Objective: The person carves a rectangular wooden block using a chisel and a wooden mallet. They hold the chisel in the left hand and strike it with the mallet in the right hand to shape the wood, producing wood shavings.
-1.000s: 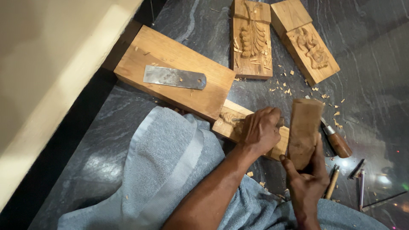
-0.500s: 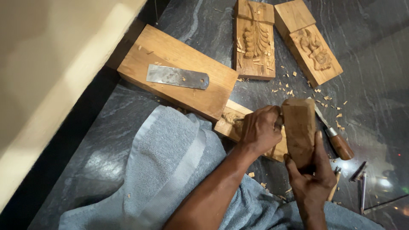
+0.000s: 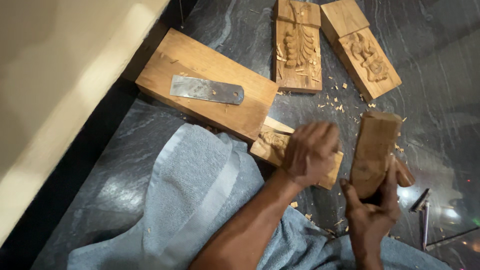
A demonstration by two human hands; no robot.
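My left hand (image 3: pixel 310 150) lies curled and slightly blurred on a small carved wood piece (image 3: pixel 270 142), which rests on the dark stone floor against a big wooden block (image 3: pixel 165 70). Whatever is inside its fingers is hidden. My right hand (image 3: pixel 370 220) grips a thick wooden block used like a mallet (image 3: pixel 374 145), held upright just to the right of my left hand. A rounded wooden tool handle (image 3: pixel 406 175) peeks out behind the mallet.
A flat metal blade (image 3: pixel 206 90) lies on the big block. Two carved wooden panels (image 3: pixel 298 47) (image 3: pixel 367 57) sit at the top, with wood chips (image 3: pixel 340 100) scattered below them. A grey towel (image 3: pixel 195 190) covers my lap. Thin metal tools (image 3: pixel 422 210) lie at right. A pale ledge (image 3: pixel 60 90) runs along the left.
The wooden mallet in my right hand has shifted a little to the right, away from my left hand. My left hand stays on the small carved piece.
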